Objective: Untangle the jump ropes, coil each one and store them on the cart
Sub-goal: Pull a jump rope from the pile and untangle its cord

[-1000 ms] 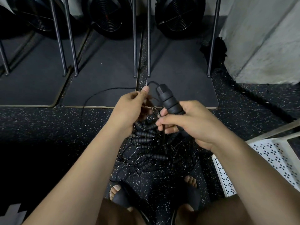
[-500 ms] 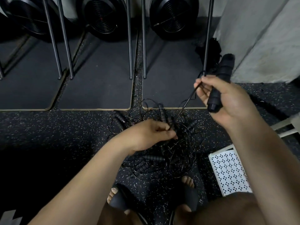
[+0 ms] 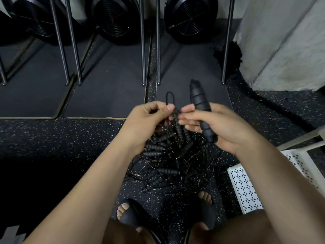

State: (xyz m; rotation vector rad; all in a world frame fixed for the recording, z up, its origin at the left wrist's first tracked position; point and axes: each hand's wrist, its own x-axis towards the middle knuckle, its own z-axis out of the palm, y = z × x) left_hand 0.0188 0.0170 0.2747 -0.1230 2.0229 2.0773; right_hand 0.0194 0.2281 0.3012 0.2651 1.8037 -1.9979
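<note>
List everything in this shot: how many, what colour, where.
black ribbed foam jump-rope handle: one, black, upright in the right hand
thin black rope loop: one, black, pinched by the left hand
tangled pile of black jump ropes: one heap, black, floor beneath the hands
white perforated metal cart: one, white, right edge
dark rectangular floor mats: three, dark grey, ahead
round black fan wheels: three, black, top edge
black slide sandals: two, black, bottom, on the feet
left hand: one, centre
right hand: one, centre right
</note>
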